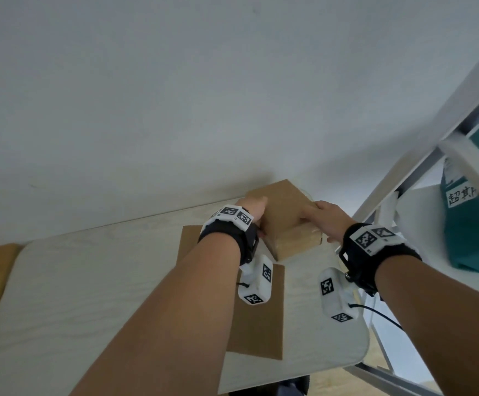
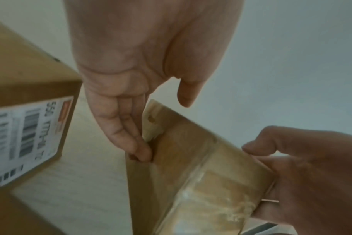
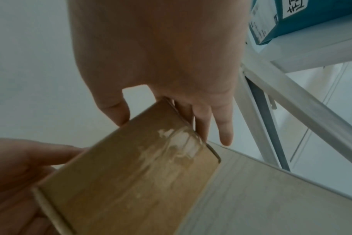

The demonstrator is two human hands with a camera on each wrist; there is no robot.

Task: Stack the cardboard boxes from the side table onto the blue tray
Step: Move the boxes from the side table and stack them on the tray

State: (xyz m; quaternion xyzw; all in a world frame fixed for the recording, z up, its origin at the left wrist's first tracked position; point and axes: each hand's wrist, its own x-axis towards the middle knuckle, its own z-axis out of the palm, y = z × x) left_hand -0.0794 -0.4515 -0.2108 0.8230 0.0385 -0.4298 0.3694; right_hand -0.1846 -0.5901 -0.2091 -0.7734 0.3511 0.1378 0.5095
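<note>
Step in hand: picking up one box from the pale wood-grain bench [image 1: 95, 281]. The small brown cardboard box with clear tape across its side [image 1: 285, 221] sits near the far right corner of the bench, close to the wall, and seems tipped off the surface; I cannot tell whether any edge touches.

Grip: my left hand [image 1: 251, 208] presses on the box's left face, fingers [image 2: 131, 143] extended down along it, thumb apart above the top edge. My right hand [image 1: 328, 220] presses on the opposite face, fingers [image 3: 203, 120] straight along the side, thumb on top. Neither hand curls round the box; it is clamped between two flat hands.

Also on the bench: a flat brown cardboard sheet [image 1: 261, 332] under my left forearm, near the front right edge. The left wrist view shows a larger brown cardboard box with a white barcode label [image 2: 28, 98] just left of my left hand, apart from the small box.

Blue tray: not in any view. A white metal shelf [image 1: 421, 178] stands beyond the bench's right edge, with a teal labelled packet [image 1: 475, 212] on it.

Next move, my judgement: keep even inward pressure, lift clear, turn to find the tray. Risk: taped side is slick, so the box could slip.
</note>
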